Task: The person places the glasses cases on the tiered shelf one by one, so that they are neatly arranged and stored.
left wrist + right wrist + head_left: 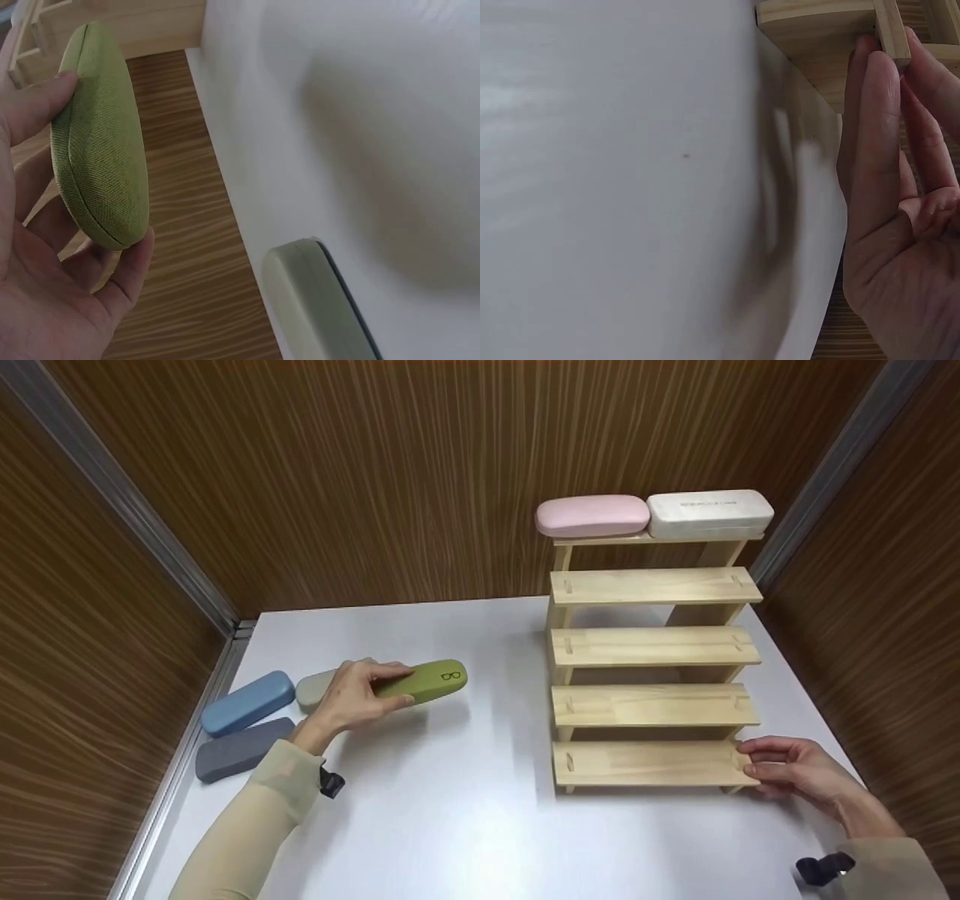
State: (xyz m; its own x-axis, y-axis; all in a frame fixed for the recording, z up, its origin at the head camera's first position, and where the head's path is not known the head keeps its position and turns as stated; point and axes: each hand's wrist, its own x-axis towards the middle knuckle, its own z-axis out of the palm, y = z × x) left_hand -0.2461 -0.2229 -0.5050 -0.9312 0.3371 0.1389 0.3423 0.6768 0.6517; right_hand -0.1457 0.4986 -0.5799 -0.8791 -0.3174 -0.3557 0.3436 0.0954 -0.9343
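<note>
In the head view my left hand (356, 697) grips a green glasses case (429, 681) that bears a small glasses drawing near its far end. The left wrist view shows the thumb on one side of this case (105, 142) and fingers on the other, with the case held above the table. At the right, my right hand (806, 776) pinches the right end of the lowest step of a wooden tiered shelf (652, 763). Thumb and fingers lie on opposite faces of that board (891, 30) in the right wrist view.
A pink glasses case (592, 516) and a white one (710, 514) stand on the shelf's top step. On the table's left lie a blue case (249, 703), a dark grey-blue case (244, 750) and a pale grey-green case (313, 690). Wood-grain panels (390, 487) enclose the white table (480, 825).
</note>
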